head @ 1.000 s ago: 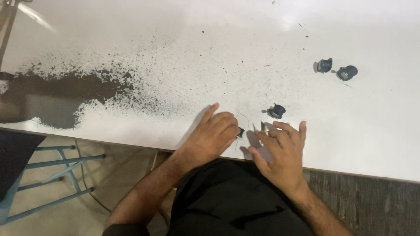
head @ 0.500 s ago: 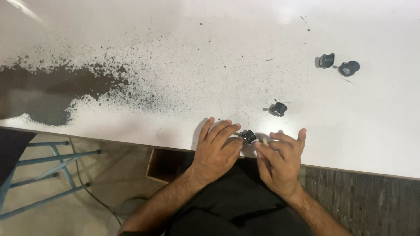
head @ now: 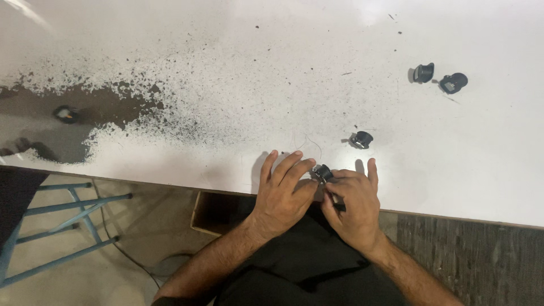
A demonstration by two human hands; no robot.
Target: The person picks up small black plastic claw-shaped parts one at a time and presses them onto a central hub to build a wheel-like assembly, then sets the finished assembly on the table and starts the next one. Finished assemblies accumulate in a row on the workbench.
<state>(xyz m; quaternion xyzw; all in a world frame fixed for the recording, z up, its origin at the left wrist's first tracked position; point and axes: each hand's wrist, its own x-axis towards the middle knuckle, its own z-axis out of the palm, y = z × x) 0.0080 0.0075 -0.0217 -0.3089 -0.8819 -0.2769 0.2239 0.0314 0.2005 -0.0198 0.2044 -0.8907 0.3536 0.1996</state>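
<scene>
Just beyond the hands, a little to the right of the right index finger, a small black round part (head: pixel 361 139) lies alone on the white tabletop (head: pixel 226 68), and nothing stands between it and the fingers. Much farther out and to the right, two more black parts sit close together: a short cap-shaped piece (head: pixel 424 72) and a rounder piece (head: pixel 454 83) just beside it, both well apart from the hands. Far to the left of the left hand the white coating is worn away into a dark bare patch (head: pixel 51 130) ringed with black specks, and a small dark object with an orange spot (head: pixel 67 114) rests on it. Below the table edge, left of the left forearm, blue metal legs (head: pixel 62 207) stand on the floor, and an open brown cardboard box (head: pixel 212 212) sits under the edge beside the left wrist. The left hand (head: pixel 281 192) lies palm down at the near edge with fingers spread and angled to the right, its fingertips meeting a small black and silver part (head: pixel 323 172). The right hand (head: pixel 351 205) faces it, index finger stretched forward, thumb and other fingers curled on that same part, which is pinched between both hands at the table's near edge. Both forearms rise from the bottom and converge.
</scene>
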